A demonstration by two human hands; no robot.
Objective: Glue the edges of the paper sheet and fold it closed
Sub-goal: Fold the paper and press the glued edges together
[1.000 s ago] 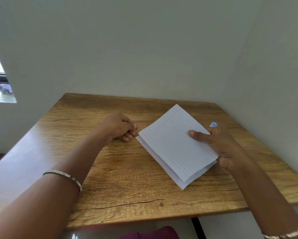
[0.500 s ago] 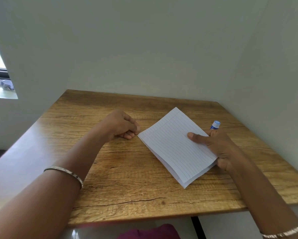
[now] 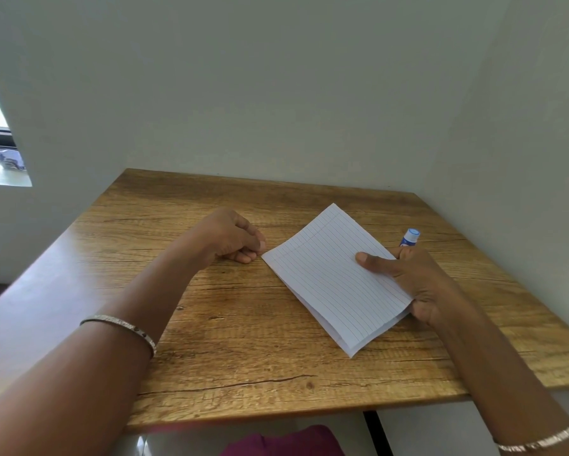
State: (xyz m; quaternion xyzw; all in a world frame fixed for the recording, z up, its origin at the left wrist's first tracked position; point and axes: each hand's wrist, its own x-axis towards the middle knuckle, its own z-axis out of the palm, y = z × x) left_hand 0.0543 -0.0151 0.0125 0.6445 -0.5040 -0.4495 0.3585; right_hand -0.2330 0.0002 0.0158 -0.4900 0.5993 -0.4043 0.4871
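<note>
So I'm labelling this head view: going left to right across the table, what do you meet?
Left hand → folded lined paper sheet → right hand, with the glue stick poking out behind it.

Both forearms are bare, with no sleeves. The left wrist wears a thin silver metal bangle (image 3: 122, 327) with small dark studs. The right wrist wears a similar slim silver bracelet (image 3: 539, 442), partly cut off at the near edge.

Folded lined paper sheet (image 3: 334, 274) on wooden table (image 3: 211, 324), right hand (image 3: 418, 284) gripping its edge, glue stick (image 3: 410, 237) behind
</note>
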